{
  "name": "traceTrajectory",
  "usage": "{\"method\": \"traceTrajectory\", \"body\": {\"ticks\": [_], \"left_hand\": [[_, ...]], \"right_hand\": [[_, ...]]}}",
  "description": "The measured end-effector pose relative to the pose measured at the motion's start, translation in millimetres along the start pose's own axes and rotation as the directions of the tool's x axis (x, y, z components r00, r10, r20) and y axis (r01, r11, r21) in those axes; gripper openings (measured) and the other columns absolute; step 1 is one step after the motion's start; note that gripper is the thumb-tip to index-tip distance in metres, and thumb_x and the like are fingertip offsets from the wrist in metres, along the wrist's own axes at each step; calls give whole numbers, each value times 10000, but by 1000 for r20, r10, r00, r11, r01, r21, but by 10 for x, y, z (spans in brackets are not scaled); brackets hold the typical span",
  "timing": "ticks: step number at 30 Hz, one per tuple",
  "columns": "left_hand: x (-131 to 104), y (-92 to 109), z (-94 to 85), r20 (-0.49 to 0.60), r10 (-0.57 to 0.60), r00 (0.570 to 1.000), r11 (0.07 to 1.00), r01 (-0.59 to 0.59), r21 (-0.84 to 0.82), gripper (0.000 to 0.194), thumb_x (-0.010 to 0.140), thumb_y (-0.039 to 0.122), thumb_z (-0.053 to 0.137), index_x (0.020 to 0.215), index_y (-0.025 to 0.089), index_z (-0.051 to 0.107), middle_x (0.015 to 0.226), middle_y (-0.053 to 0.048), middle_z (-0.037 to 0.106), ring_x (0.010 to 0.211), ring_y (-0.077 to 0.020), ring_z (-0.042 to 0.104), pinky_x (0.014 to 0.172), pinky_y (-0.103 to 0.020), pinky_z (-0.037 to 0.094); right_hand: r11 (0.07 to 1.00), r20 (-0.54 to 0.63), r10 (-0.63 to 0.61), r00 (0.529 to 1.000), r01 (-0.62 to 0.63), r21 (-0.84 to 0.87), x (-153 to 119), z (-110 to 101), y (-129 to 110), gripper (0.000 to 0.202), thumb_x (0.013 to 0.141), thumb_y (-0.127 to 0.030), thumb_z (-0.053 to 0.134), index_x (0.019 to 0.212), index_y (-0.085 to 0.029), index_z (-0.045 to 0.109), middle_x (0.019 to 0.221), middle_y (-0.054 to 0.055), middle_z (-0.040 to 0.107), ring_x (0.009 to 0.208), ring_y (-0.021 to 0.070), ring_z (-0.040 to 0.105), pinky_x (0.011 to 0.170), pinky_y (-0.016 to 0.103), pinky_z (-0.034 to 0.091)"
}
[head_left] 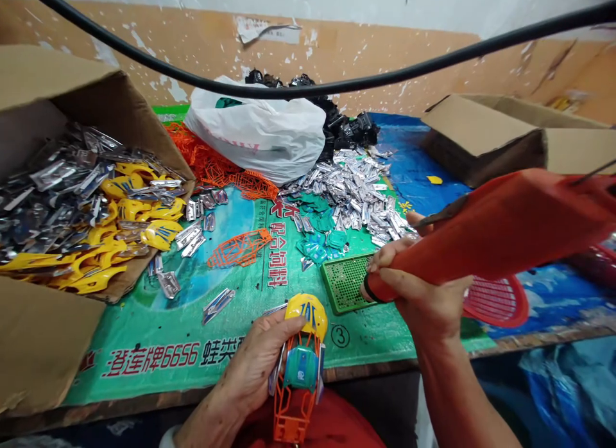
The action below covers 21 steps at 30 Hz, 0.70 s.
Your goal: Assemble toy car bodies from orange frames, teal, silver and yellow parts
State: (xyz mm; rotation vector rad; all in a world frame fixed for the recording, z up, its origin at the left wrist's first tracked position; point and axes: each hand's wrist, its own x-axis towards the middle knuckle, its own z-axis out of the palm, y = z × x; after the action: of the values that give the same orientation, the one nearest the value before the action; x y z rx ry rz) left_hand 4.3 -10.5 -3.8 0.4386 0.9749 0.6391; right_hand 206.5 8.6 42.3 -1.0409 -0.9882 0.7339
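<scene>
My left hand [255, 361] is closed around a toy car body [301, 364] near the table's front edge. The body has an orange lattice frame, a yellow nose with blue marks, a teal panel and silver side pieces. In my right hand [428, 297] is a red electric screwdriver [500, 226], slanting up to the right; its tip is hidden. The fingertips of that hand are over the right side of a green perforated basket [344, 284] with small bits in it. Whether they pinch one of these, I cannot tell.
An open carton [43, 345] at left spills silver and yellow parts [129, 210]. Silver pieces [356, 185], teal pieces [317, 226], orange frames [212, 162] and black parts [356, 130] surround a white bag [255, 127]. A red basket [498, 300], another carton [481, 133] and an overhead black cable [308, 90] also show.
</scene>
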Motion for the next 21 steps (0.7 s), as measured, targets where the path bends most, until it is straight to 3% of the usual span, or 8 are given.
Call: {"method": "traceTrajectory", "body": {"ticks": [16,18,21], "left_hand": [[-45,23,20,15,-12,1000,997,11,75,326,693,348,765,878,83,713,674,-87,695,521,-126,608,509,-202,487],[-44,27,23,22,-15,1000,997,14,77,327,690,354,769,864,84,712,670,-83,691,516,-118,601,503,-194,482],[-44,25,23,23,-10,1000,997,8,71,330,680,357,779,859,89,707,709,-82,697,519,-110,597,489,-186,479]], "right_hand": [[999,23,28,999,-27,-22,-46,2,56,121,605,-135,741,634,-167,628,602,-3,594,585,162,590,553,324,519],[1000,19,18,1000,-18,-6,-50,8,53,178,601,-122,742,735,-173,636,621,-11,606,579,163,597,551,327,519],[1000,17,-1,1000,0,19,-54,25,41,425,603,-102,740,995,-201,608,643,-30,622,573,164,605,539,323,514]]}}
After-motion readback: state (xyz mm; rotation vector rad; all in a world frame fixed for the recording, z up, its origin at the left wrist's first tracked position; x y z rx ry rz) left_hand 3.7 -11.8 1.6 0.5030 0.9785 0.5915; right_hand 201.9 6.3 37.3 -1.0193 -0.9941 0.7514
